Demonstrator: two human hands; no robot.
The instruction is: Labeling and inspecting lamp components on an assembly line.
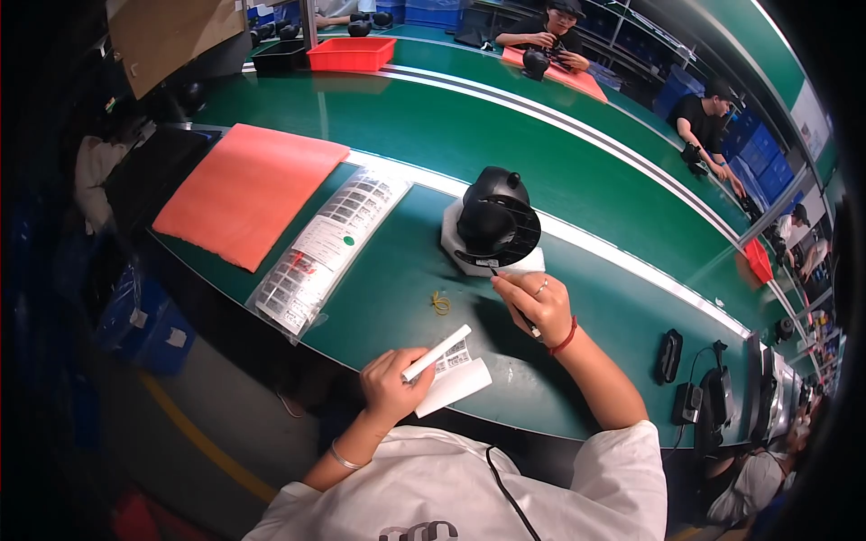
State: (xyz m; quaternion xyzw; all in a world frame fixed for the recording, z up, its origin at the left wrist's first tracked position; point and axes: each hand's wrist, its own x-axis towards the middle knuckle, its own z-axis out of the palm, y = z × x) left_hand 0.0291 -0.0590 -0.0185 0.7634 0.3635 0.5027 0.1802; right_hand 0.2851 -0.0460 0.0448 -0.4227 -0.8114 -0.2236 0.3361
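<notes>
A black rounded device, which looks like a camera housing, rests tilted on a white block at the middle of the bench. On its near rim is a small white label. My right hand pinches a thin, dark pen-like tool, its tip close to that label; whether they touch I cannot tell. Lower left, my left hand grips a curled label sheet, white with rows of printed stickers. A yellow rubber band lies on the green bench between my hands and the block.
Left of me are a bagged stack of label sheets and an orange foam mat. Black power adapters with cords sit at the right. A red bin stands at the far left. Co-workers sit across the green conveyor.
</notes>
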